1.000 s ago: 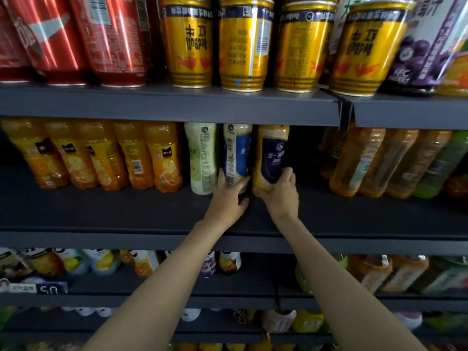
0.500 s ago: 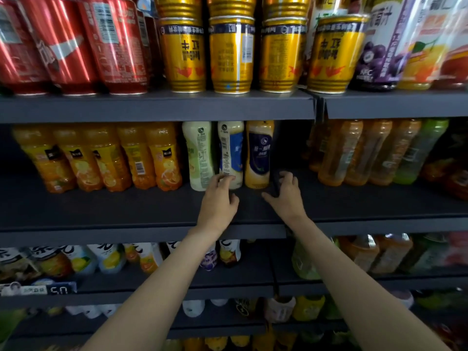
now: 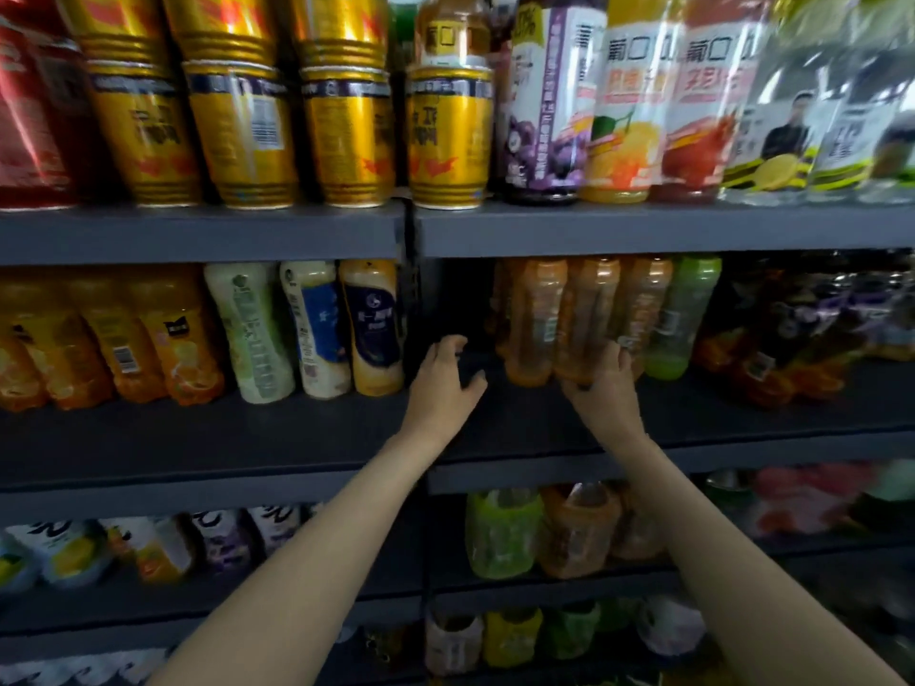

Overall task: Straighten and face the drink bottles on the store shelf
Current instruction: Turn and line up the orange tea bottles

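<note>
Hands up at mid shelf. R hand grips base of amber bottle, 2nd in the row right of the divider. L hand spread, loosely curled, holding nothing, just beside first amber bottle.

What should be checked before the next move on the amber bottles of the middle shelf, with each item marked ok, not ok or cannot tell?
1. Right hand has a hold on the second amber bottle: ok, fingers wrap its lower part.
2. Left hand free to help: ok, it holds nothing, fingers loosely curled in the gap left of the first amber bottle.
3. Amber bottle labels facing front: cannot tell, blurred.
4. Amber bottles upright: not ok, they lean.
5. Green bottle clear of the right hand: cannot tell.
6. Dark-blue-label bottle faced: ok, label shows forward.
</note>
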{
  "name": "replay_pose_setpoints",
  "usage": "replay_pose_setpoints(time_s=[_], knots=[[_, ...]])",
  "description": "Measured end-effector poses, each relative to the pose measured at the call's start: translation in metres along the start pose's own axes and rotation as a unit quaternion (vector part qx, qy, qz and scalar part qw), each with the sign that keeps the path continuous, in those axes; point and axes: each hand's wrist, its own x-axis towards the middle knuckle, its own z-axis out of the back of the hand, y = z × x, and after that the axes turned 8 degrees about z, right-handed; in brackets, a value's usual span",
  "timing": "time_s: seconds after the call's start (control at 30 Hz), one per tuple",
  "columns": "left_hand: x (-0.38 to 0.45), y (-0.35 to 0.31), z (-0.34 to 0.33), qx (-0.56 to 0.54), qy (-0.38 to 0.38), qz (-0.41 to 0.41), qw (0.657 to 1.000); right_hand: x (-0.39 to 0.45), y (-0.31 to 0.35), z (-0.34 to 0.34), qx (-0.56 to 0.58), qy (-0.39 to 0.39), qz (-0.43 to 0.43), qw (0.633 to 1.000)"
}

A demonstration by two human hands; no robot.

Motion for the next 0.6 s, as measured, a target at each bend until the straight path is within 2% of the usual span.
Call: replay_pose_setpoints(time_s=[0.17,0.37,0.53,0.6], knots=[[0.033,-0.047,-0.069,-0.09,0.012,0.095,0.991,0.015,-0.05,0.009,-0.08,0.156,0.048,0.983],[0.048,-0.054,-0.103,-0.11,-0.039,0.197,0.973,0.024,-0.063,0.018,-0.098,0.173,0.109,0.974],[0.039,-0.062,-0.097,-0.042,-0.065,0.2,0.977,0.02,-0.06,0.017,-0.132,0.152,0.116,0.973],[0.025,-0.066,-0.09,-0.023,-0.059,0.179,0.982,0.022,-0.061,0.02,-0.095,0.181,0.111,0.973]])
